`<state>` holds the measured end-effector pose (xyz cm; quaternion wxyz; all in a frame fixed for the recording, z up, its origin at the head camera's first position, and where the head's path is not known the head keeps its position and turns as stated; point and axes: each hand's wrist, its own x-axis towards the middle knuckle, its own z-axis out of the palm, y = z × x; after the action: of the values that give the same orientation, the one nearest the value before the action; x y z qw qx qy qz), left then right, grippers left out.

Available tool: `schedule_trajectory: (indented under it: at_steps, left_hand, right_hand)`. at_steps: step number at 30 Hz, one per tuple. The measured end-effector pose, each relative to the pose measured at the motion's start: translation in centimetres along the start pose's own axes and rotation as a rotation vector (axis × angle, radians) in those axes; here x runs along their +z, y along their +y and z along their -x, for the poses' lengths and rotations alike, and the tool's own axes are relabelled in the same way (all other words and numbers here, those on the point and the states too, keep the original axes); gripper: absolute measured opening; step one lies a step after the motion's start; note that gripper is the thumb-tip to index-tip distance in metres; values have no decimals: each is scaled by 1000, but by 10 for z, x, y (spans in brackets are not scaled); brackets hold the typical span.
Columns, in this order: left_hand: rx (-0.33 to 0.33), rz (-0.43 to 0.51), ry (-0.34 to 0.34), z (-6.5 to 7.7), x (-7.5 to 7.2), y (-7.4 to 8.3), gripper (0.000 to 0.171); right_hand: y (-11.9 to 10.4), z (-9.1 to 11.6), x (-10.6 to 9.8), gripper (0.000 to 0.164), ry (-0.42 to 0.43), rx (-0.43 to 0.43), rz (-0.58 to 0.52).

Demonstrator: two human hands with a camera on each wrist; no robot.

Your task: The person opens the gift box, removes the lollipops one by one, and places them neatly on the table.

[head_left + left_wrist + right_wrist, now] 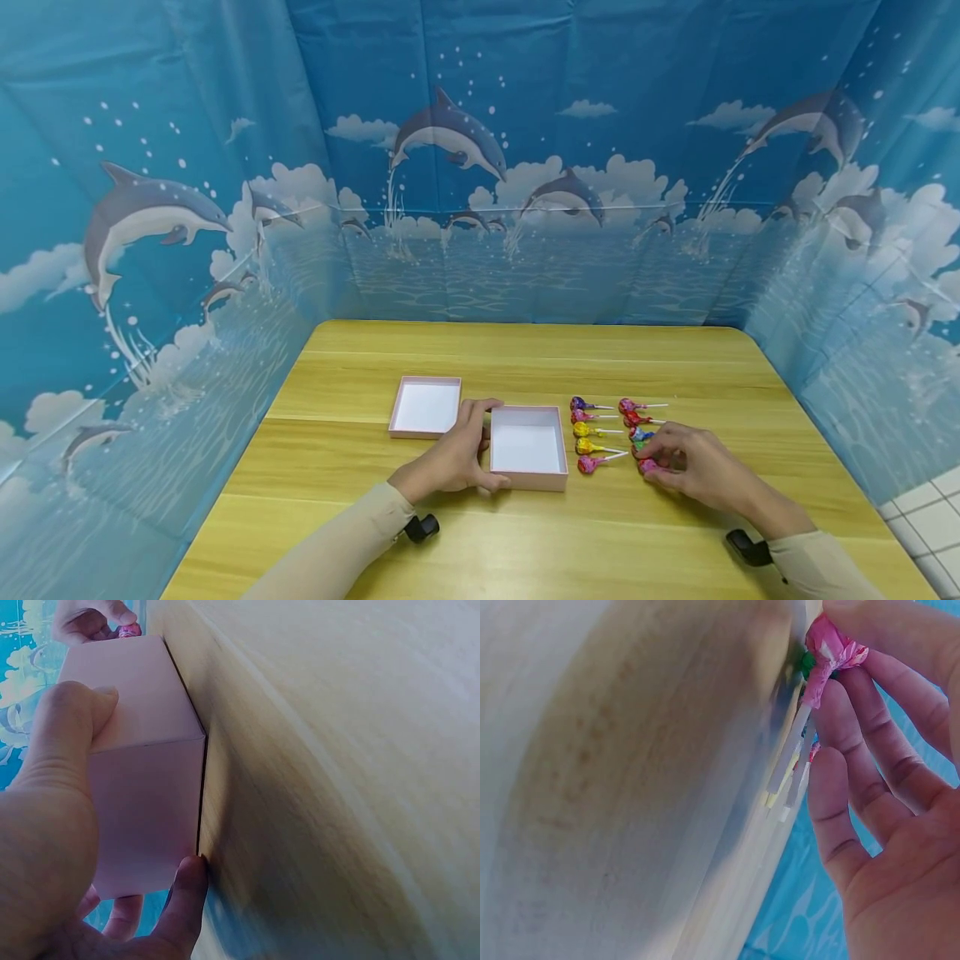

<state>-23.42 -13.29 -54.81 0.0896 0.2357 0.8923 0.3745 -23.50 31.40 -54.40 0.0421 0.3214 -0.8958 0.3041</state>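
My left hand (459, 454) holds a pink open-topped box (528, 481) with a white inside at its left side. In the left wrist view the thumb presses on one face of the box (150, 802) while other fingers reach along another side. My right hand (701, 468) pinches a pink-wrapped lollipop (826, 645) by its head between thumb and fingers, its white stick pointing down in the right wrist view. Just behind that candy is a green lollipop (808, 664). Beyond it in the same column lie a blue lollipop (639, 434) and a red lollipop (633, 417).
A second column between box and right hand holds several lollipops, among them a yellow lollipop (587, 447) and a purple lollipop (577, 403). The shallow pink lid (426, 405) lies behind my left hand. Dolphin-print curtains (480, 275) surround the wooden table (360, 350).
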Motion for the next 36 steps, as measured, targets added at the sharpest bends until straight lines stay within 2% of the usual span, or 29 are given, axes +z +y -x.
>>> schedule_trajectory:
  at_steps: [17, 28, 36]
  left_hand:
    - [-12, 1, 4, 1, 1, 2, 123]
    - [-14, 12, -8, 2, 0, 1, 123]
    - [-16, -3, -8, 4, 0, 2, 123]
  right_hand:
    - [0, 3, 2, 23, 50, 36, 37]
    - [0, 4, 2, 30, 67, 5, 59]
    - [-3, 6, 2, 28, 112, -27, 44]
